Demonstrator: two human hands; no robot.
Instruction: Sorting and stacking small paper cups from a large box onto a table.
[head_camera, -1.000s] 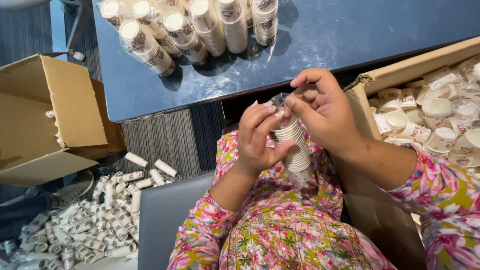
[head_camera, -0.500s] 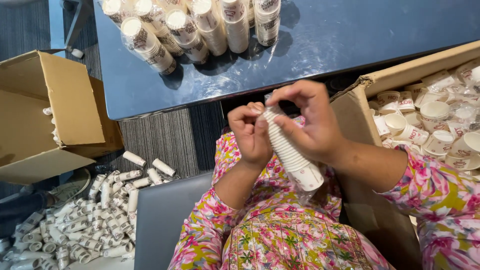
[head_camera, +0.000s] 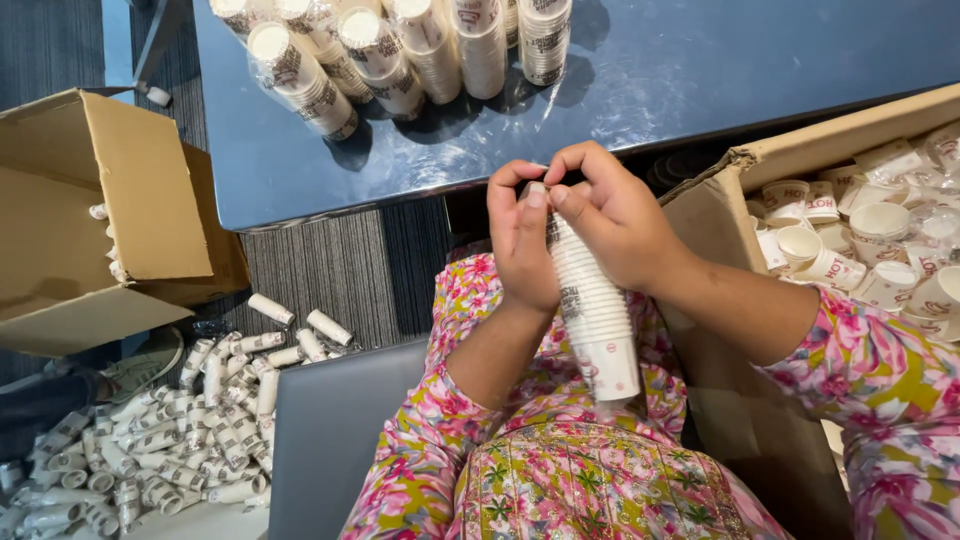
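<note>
A tall stack of white paper cups (head_camera: 598, 320) in a clear plastic sleeve hangs tilted over my lap, its open end up. My left hand (head_camera: 522, 240) and my right hand (head_camera: 612, 212) both pinch the top of the stack, fingertips meeting at the sleeve's mouth. Floral sleeves cover both my forearms. Just past my hands lies the front edge of a dark blue table (head_camera: 640, 90).
Several wrapped cup stacks (head_camera: 400, 50) stand on the table's far side. A cardboard box (head_camera: 760, 165) at right holds loose paper cups (head_camera: 860, 240). An open cardboard box (head_camera: 100, 220) sits at left on the carpet, with a heap of wrapped cup rolls (head_camera: 190, 420) below it.
The cup stack has swung from upright to tilted with its base toward my lap. Both hands have risen and closed together over its top end.
</note>
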